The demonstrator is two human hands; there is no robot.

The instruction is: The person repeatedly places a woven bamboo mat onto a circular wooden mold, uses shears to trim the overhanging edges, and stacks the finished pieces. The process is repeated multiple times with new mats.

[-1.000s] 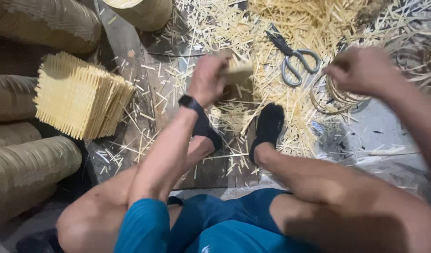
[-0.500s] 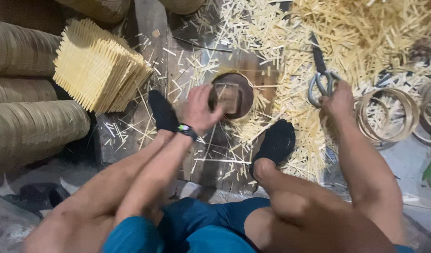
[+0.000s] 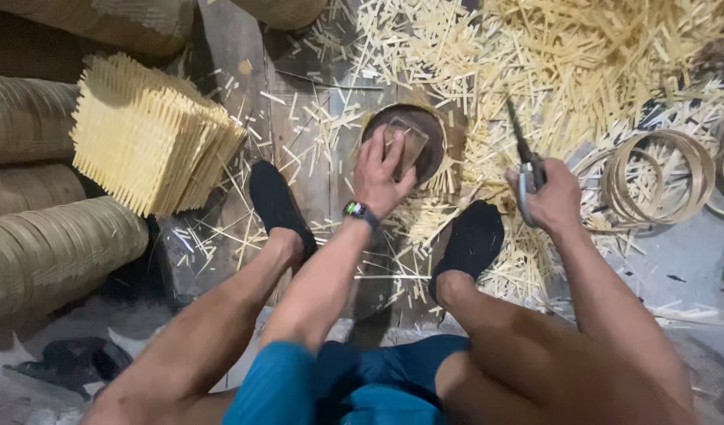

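My left hand (image 3: 381,173), with a dark watch on the wrist, presses down on a small wooden block set in a round dark mould (image 3: 425,130) on the plank floor. My right hand (image 3: 547,197) grips a pair of scissors (image 3: 523,153), blades pointing away from me. Both feet in black socks rest either side of the mould. Cut bamboo strips (image 3: 582,63) lie scattered all around it.
A stack of square woven bamboo mats (image 3: 141,134) stands at the left. Rolled stacks of woven pieces (image 3: 47,244) line the far left. Bamboo hoops (image 3: 657,177) lie at the right. A dark cloth (image 3: 70,362) sits at the lower left.
My right hand has picked the scissors up off the strip pile and drawn them toward me. My left hand has stayed on the block in the round mould. The view has shifted slightly.
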